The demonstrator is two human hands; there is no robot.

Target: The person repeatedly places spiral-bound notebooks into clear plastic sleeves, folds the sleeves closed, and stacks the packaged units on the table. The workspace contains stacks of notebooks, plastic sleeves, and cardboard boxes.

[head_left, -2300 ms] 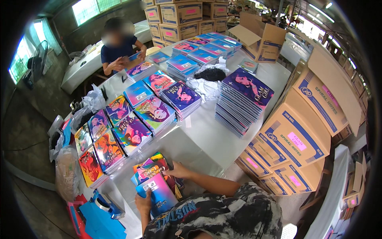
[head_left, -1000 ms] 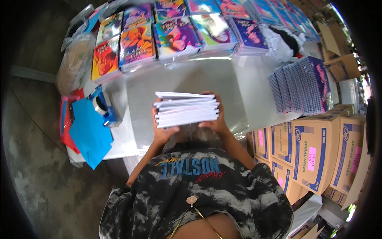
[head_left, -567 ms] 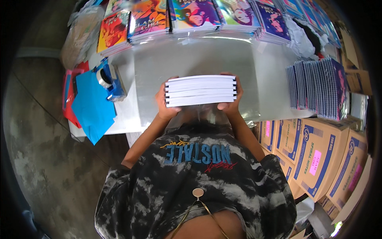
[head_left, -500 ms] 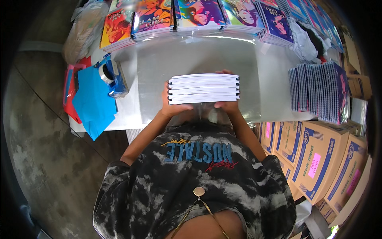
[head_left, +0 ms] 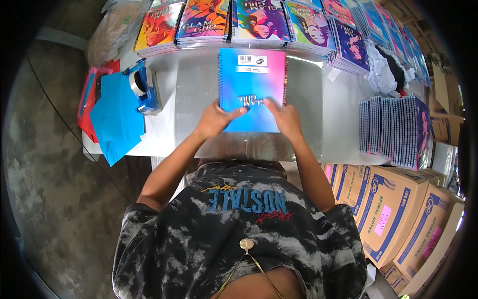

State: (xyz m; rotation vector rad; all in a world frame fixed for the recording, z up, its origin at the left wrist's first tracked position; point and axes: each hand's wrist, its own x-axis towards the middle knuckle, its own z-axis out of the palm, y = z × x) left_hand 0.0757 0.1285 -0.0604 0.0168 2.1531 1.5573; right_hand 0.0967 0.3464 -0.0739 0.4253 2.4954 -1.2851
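Here, left hand (head_left: 215, 120), right hand (head_left: 289, 120); thumbs (head_left: 237, 113) atop notebooks (head_left: 251, 83) (angled inward)

Lighting: bright and diffuse over the white surface (head_left: 163, 130), dim over the grey floor (head_left: 55, 149) at left, with small blown-out patches of light at the right rim. Glare and shadow: a white streak along the far edge of the clear plastic sheet (head_left: 308, 114), soft grey shade on it beside the spiral notebook (head_left: 253, 82). Image quality: wide fisheye, centre crisp, detail softening outward, cartons (head_left: 393, 219) at right bowed and leaning, corners vignetted to black.
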